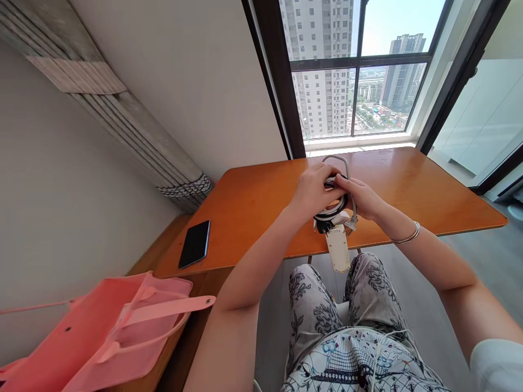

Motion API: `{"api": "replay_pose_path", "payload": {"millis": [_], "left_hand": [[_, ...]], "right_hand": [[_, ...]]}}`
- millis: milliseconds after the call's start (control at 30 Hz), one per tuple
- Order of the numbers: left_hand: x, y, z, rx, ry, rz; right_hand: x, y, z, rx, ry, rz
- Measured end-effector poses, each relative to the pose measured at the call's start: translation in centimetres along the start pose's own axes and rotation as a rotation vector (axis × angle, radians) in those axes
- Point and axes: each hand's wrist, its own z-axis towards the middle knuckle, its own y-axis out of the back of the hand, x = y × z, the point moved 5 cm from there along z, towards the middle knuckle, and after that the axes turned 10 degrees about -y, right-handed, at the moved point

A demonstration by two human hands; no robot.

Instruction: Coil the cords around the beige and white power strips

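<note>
I'm gripping the coiled cables over the near edge of the worktop — left hand and right hand both closing on them, a white block showing below. I'm apparently gathering loops; the next move is calling for firm holding.

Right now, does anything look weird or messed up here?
Only the white block below the coiled cables: its end shows past the front edge of the table, which looks a bit odd. I see nothing spilled.
</note>
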Motion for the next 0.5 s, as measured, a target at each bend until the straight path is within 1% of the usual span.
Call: {"api": "replay_pose_path", "payload": {"millis": [100, 267, 300, 433, 500], "left_hand": [[0.1, 0.1, -0.1, 0.044, -0.033, -0.110], [0.5, 0.8, 0.0, 0.009, -0.097, -0.132], [0.6, 0.9, 0.1, 0.027, -0.114, -0.152], [1.2, 0.6, 0.1, 0.174, -0.161, -0.298], [1.7, 0.6, 0.1, 0.166, -0.145, -0.334]], "right_hand": [[-0.1, 0.4, 0.3, -0.027, 0.004, -0.039], [-0.3, -0.1, 0.1, -0.001, 0.018, -0.148], [-0.3, -0.3, 0.0, 0.010, 0.019, -0.169], [-0.1, -0.6, -0.3, 0.064, 0.030, -0.264], [0.0, -0.4, -0.4, 0.070, 0.052, -0.305]]}}
